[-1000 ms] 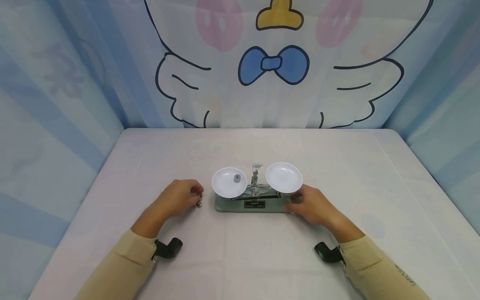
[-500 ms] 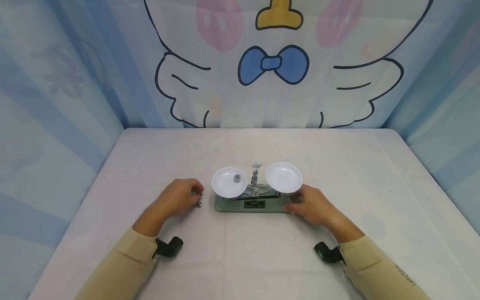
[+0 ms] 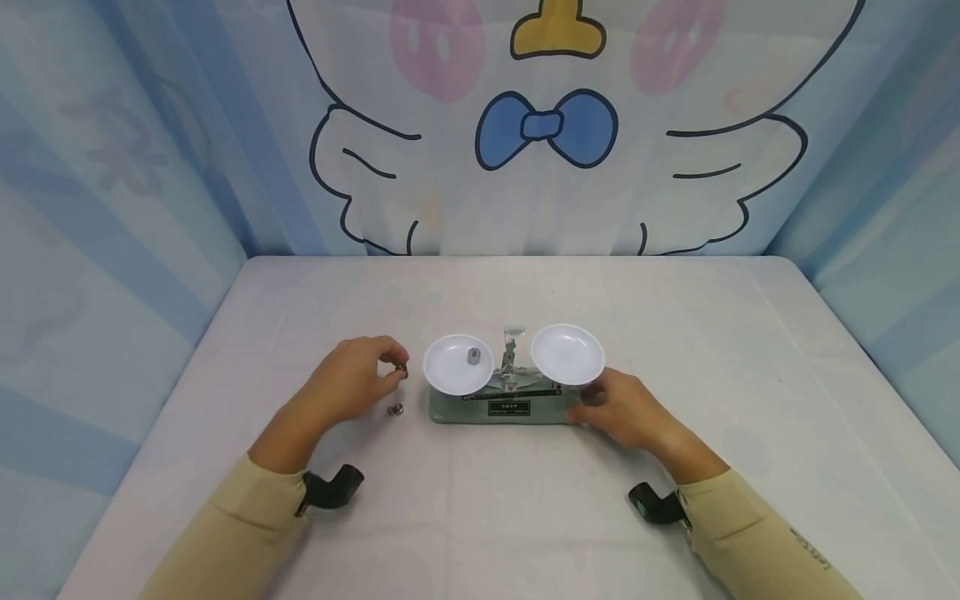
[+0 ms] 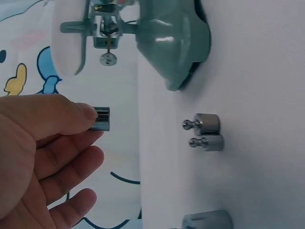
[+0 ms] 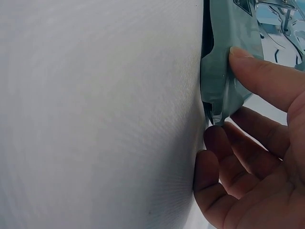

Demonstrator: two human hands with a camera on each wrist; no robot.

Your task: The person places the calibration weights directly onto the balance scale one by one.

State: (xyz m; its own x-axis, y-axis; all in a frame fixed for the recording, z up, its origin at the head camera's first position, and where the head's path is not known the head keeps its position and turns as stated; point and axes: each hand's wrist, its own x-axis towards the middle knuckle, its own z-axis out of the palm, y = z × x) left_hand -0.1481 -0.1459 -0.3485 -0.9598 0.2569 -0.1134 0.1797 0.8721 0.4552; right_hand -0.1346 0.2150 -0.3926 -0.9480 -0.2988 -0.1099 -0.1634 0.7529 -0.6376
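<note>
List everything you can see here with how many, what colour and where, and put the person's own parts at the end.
balance scale: one, grey-green base, middle of the table.
scale pans: two, white, left and right of the scale's centre post.
weight on pan: one, silver, in the left pan.
pinched weight: one, silver, between the left hand's thumb and fingers, above the table.
loose weights: at least two small silver ones on the table left of the scale; a third shows partly at the left wrist view's edge.
table: one, white.
backdrop: one, blue and white cartoon curtain, behind.
left hand: one, pinches a weight.
right hand: one, holds the scale's right end.
</note>
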